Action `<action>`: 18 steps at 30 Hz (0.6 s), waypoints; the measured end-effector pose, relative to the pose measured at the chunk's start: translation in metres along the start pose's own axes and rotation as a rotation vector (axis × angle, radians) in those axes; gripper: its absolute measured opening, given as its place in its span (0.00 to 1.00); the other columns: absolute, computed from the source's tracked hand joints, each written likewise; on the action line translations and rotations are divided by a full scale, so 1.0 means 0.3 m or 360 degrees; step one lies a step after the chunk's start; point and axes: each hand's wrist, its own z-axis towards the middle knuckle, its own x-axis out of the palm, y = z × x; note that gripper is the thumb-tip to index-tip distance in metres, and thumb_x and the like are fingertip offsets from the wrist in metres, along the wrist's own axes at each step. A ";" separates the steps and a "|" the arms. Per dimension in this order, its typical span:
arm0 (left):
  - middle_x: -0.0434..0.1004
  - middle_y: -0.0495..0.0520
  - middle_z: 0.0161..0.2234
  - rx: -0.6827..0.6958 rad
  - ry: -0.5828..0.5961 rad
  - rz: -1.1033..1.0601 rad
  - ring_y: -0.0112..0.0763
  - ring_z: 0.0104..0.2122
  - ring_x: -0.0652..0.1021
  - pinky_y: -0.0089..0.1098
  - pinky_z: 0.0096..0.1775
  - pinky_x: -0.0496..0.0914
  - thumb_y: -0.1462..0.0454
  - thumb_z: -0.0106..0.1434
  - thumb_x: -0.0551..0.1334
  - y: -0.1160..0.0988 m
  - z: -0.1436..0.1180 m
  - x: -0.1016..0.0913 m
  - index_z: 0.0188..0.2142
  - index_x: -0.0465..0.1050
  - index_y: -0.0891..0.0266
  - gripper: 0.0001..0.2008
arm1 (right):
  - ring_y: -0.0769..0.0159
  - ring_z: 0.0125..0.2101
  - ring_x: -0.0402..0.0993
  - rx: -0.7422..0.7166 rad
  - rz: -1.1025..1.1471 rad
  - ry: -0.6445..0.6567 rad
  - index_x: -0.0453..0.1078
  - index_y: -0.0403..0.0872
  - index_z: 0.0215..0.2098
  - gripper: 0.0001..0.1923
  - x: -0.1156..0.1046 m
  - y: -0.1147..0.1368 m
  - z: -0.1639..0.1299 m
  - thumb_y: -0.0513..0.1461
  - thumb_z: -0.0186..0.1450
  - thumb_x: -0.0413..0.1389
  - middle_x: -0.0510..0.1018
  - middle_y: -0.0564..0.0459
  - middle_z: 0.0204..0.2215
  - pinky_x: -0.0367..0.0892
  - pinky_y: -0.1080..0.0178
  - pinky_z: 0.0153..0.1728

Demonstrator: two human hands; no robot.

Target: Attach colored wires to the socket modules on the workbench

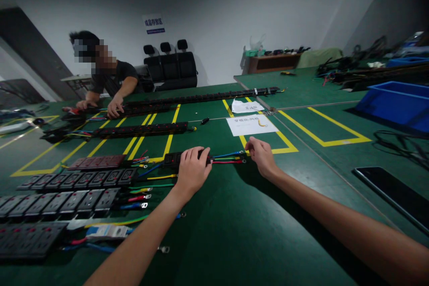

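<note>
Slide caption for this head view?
Left hand rests on a black socket module while right hand touches its coloured wires.

Dim overhead light, dark vignetted corners, strong wide-angle bending at edges, soft shadows, slightly blurred background

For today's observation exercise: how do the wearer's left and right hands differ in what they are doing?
The left hand lies palm-down over a black socket module; the right hand sits at the coloured wires' far ends. The left covers its part; the right touches only the tips. Both rest on the green table.
</note>
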 end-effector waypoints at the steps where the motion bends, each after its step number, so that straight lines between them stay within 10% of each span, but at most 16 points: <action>1: 0.76 0.64 0.55 0.0000 0.0002 -0.0003 0.49 0.56 0.75 0.51 0.58 0.70 0.62 0.70 0.62 0.000 0.000 0.000 0.61 0.72 0.63 0.21 | 0.71 0.17 0.51 -0.0002 0.0001 0.0004 0.70 0.48 0.19 0.25 0.000 -0.001 0.001 0.57 0.61 0.55 0.58 0.58 0.15 0.44 0.63 0.19; 18: 0.76 0.64 0.55 0.0013 -0.0016 0.0011 0.49 0.56 0.75 0.52 0.58 0.70 0.62 0.70 0.62 0.003 -0.004 0.007 0.62 0.72 0.63 0.22 | 0.70 0.18 0.51 -0.0039 -0.0051 0.0038 0.70 0.48 0.20 0.26 -0.004 -0.009 0.004 0.58 0.63 0.54 0.59 0.58 0.15 0.45 0.63 0.19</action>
